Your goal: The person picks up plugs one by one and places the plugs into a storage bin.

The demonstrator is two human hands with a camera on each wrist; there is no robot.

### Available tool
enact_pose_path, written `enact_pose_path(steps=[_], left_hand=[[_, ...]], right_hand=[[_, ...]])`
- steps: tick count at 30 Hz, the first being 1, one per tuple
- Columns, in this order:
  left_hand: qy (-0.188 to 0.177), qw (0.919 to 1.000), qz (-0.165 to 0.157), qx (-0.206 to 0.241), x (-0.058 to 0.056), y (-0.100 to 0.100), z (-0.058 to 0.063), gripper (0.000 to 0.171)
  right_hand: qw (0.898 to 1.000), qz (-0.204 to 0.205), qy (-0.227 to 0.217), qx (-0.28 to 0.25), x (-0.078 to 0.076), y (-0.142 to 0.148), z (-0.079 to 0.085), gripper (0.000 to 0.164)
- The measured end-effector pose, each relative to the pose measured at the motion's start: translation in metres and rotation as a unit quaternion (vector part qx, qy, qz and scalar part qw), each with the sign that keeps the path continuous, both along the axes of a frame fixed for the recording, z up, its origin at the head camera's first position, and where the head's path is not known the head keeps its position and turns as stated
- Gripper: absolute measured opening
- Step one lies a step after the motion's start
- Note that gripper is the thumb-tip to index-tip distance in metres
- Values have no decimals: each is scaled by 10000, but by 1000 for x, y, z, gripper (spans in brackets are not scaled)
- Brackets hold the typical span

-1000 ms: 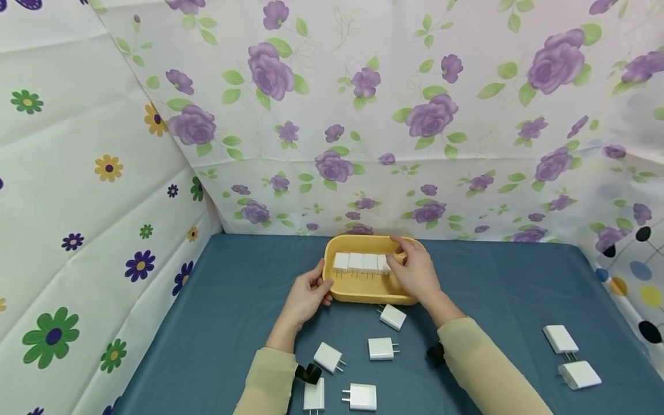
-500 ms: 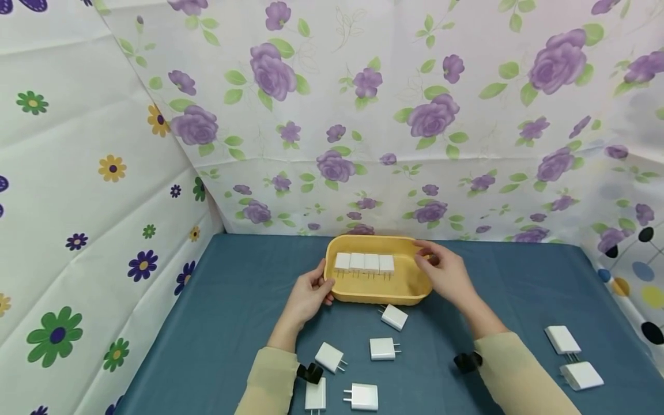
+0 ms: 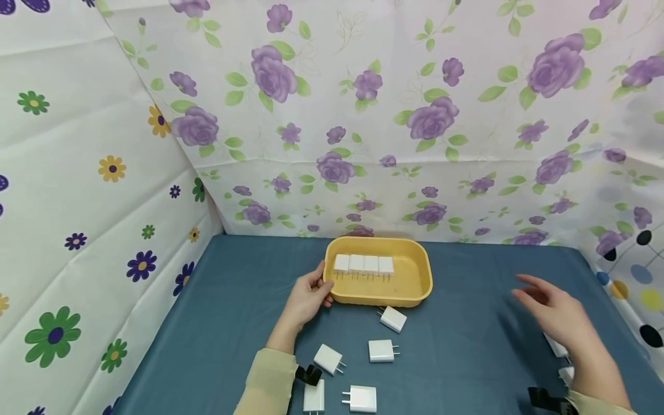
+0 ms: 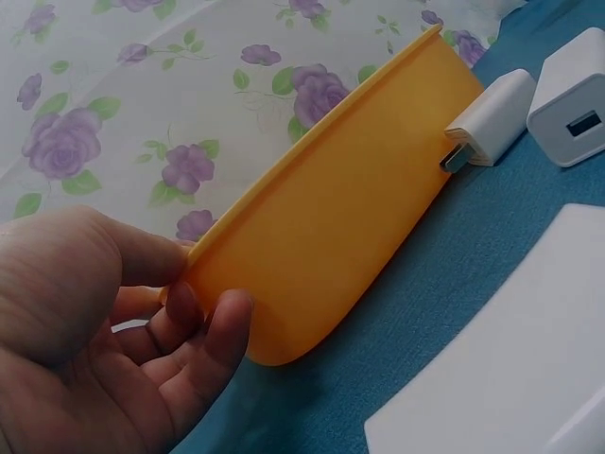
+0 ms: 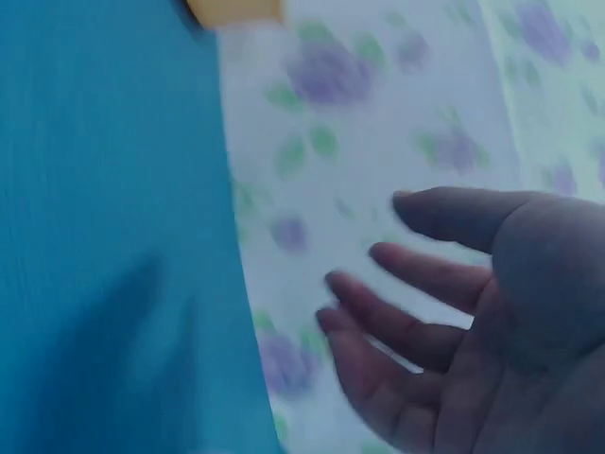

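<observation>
My left hand [image 3: 306,297] pinches the left end of a yellow tray [image 3: 381,300] between thumb and fingers; the left wrist view shows the thumb on the tray's rim [image 4: 312,142]. Inside the tray, several white charger plugs [image 3: 370,264] stand in a row on the left, prongs toward the near side. My right hand [image 3: 557,314] is in the air at the right of the table, fingers apart and nothing in them. In the right wrist view the right hand [image 5: 454,331] is likewise bare. Beneath it, two white charger plugs [image 3: 555,346] are partly hidden by hand and forearm.
Several loose white charger plugs lie in front of the tray, among them one charger [image 3: 392,319] right by its near wall and another charger [image 3: 381,350] below that. A blue cloth [image 3: 467,334] covers the table. Flowered sheets [image 3: 389,115] hang behind and at the sides.
My right hand has left the plug row and the tray's right end and moved right, over the two plugs there. The left hand has kept its hold on the tray.
</observation>
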State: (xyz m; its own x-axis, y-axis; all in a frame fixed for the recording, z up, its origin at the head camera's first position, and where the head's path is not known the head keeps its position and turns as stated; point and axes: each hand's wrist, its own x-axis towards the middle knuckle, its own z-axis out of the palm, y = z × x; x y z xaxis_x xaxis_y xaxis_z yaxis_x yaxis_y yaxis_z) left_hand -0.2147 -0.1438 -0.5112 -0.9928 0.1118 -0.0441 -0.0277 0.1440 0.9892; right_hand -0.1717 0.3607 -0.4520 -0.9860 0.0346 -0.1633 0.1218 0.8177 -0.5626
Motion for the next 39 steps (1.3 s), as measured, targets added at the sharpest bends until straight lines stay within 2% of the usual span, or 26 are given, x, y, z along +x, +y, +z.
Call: enact_pose_path(steps=[3, 6, 11, 14, 22, 29, 39], left_hand=[[11, 10000, 2, -6, 0, -1, 1, 65], [21, 10000, 16, -8, 0, -1, 1, 65], [11, 10000, -42, -40, 1, 0, 1, 65], [33, 10000, -51, -19, 0, 1, 1, 65], [29, 10000, -32, -3, 0, -1, 1, 64], [-10, 10000, -29, -71, 0, -1, 1, 64], [-26, 10000, 22, -59, 0, 0, 2, 64]], right_hand=[[9986, -291, -309, 319, 7, 26, -4, 91], [9947, -634, -604, 540, 13, 41, -15, 93], [9834, -1098, -1315, 601, 25, 51, -34, 96], [9780, -1283, -1527, 610, 28, 51, -41, 97], [9676, -1808, -1642, 645, 27, 40, -47, 81], [9668, -1876, -1607, 657, 30, 37, -47, 72], [9680, -1846, -1589, 609, 30, 39, -46, 76]])
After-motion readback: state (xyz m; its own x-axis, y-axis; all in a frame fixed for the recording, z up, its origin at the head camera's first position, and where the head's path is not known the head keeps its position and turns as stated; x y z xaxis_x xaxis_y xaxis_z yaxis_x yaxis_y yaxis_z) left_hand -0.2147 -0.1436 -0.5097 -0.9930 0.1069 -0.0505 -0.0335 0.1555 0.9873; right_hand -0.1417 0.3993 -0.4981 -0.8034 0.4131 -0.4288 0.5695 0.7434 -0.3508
